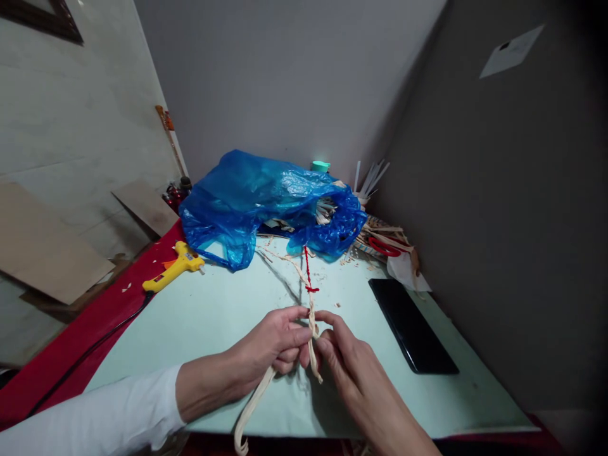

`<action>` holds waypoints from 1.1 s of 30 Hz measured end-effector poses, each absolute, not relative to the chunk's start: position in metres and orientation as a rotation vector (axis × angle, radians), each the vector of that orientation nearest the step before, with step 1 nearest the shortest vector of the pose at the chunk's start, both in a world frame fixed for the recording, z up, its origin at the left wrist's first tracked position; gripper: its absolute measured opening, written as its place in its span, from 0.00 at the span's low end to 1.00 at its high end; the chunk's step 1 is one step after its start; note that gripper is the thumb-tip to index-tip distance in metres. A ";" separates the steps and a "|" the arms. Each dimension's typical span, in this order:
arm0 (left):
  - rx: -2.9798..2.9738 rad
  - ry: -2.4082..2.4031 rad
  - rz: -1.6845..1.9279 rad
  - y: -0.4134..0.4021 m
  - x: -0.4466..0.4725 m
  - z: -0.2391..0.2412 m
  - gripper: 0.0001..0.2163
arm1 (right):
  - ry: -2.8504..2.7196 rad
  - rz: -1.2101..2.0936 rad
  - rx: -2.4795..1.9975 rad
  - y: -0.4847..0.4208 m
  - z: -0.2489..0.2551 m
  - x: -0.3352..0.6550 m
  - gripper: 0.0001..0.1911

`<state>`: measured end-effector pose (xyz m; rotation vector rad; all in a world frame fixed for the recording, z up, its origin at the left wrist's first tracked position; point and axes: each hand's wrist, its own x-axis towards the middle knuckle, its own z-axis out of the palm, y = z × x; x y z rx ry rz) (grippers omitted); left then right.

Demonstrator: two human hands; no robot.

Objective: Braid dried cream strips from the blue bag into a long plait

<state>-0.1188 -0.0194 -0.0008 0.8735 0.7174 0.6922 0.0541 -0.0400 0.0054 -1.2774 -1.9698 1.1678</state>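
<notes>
My left hand (273, 345) and my right hand (344, 358) meet at the near middle of a pale green sheet (213, 316). Both pinch pale straw-like strips (313, 329) that are plaited together. The plait runs away from me to a red thread (308, 269) tied round it, which stretches on toward a blue plastic bag (266, 202). Loose strip ends (249, 411) hang down from my left hand over the sheet's near edge. A white sleeve covers my left forearm.
A yellow glue gun (173, 267) with a black cord lies at the left on red cloth (95, 323). A black phone (411, 323) lies flat at the right. Red-handled scissors (384, 247), strips and scraps crowd the back right corner. Walls close in behind and right.
</notes>
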 end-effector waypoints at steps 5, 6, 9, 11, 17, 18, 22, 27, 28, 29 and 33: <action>0.874 0.788 0.675 -0.022 -0.118 -0.002 0.09 | -2.366 0.543 -1.401 -0.038 -0.007 0.057 0.06; 0.878 0.804 0.670 -0.022 -0.118 -0.002 0.09 | -2.419 0.400 -1.388 -0.038 -0.012 0.057 0.05; 0.886 0.833 0.670 -0.021 -0.117 -0.002 0.10 | -2.516 0.225 -1.336 -0.037 -0.023 0.059 0.07; 0.885 0.851 0.671 -0.021 -0.117 -0.002 0.11 | -2.521 0.343 -1.332 -0.036 -0.020 0.062 0.07; 0.910 0.890 0.709 -0.021 -0.116 0.000 0.12 | -2.441 0.877 -1.180 0.005 0.041 0.080 0.14; 0.911 0.888 0.712 -0.021 -0.115 -0.001 0.11 | -2.446 0.785 -1.178 0.021 0.052 0.082 0.16; 0.925 0.890 0.701 -0.019 -0.113 -0.003 0.13 | -2.503 -0.001 -1.449 0.109 0.079 0.082 0.14; 0.927 0.904 0.659 -0.018 -0.113 -0.002 0.14 | -2.427 -0.299 -1.658 0.207 0.068 0.065 0.11; 0.922 0.892 0.664 -0.018 -0.113 -0.002 0.13 | -2.419 -0.347 -1.686 0.219 0.064 0.061 0.12; 0.916 0.879 0.669 -0.018 -0.114 -0.002 0.12 | -2.413 -0.392 -1.710 0.228 0.060 0.058 0.14; 0.897 0.852 0.651 -0.017 -0.116 -0.002 0.12 | -2.390 -0.552 -1.765 0.249 0.051 0.045 0.18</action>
